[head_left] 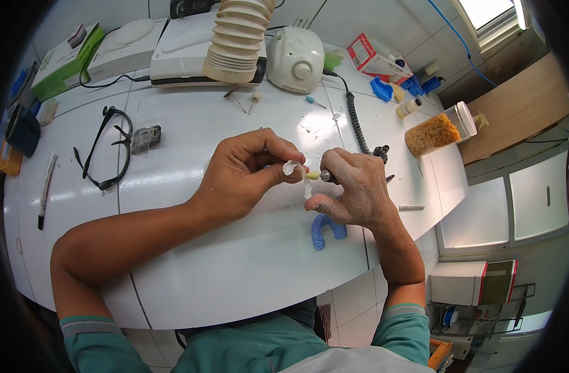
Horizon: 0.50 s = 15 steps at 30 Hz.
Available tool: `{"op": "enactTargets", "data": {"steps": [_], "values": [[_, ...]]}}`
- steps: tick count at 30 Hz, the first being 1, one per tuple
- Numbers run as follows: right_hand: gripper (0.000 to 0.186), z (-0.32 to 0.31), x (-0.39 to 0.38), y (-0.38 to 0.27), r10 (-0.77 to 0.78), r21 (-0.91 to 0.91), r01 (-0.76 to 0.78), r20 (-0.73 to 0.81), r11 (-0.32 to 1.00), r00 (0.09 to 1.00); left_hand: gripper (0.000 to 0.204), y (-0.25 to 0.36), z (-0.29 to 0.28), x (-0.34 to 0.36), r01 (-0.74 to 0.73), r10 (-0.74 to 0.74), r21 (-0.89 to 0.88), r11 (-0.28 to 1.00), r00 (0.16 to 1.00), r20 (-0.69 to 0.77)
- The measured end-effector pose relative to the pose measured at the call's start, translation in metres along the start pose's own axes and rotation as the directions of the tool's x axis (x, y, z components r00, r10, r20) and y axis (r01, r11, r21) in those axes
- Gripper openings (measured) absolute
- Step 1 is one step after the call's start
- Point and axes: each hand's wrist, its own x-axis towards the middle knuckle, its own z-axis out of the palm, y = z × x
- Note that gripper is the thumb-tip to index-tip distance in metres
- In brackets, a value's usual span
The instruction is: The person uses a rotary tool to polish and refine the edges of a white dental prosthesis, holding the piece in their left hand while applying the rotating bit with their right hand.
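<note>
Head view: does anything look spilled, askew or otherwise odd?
The right hand is coated in pale powder, far more than the left hand, and small specks litter the white table beyond them, so it looks messy. Nothing else clearly stands out.

Place: dental-type workshop, as I view it remotely. Evidence I list: one white bench; one rotary-tool control unit, coiled cord; one ribbed hose; one blue arch-shaped piece; mounted bits; one jar, orange granules.
</note>
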Motion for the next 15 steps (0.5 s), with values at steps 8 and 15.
{"op": "enactTargets", "data": {"steps": [8,15], "values": [[0.068,0.0007,-0.0016,-0.0002,-0.035,0.004,0.035,-0.012,0.999,0.999,0.015,0.0018,0.0005,0.0010,-0.004,0.004,0.016,1.000,1.000,0.005],[0.066,-0.0012,0.0002,-0.0024,-0.035,-0.010,0.035,-0.025,0.999,0.999,0.018,0.0030,0.0003,0.0004,-0.016,0.015,0.031,0.999,1.000,0.017]]}}
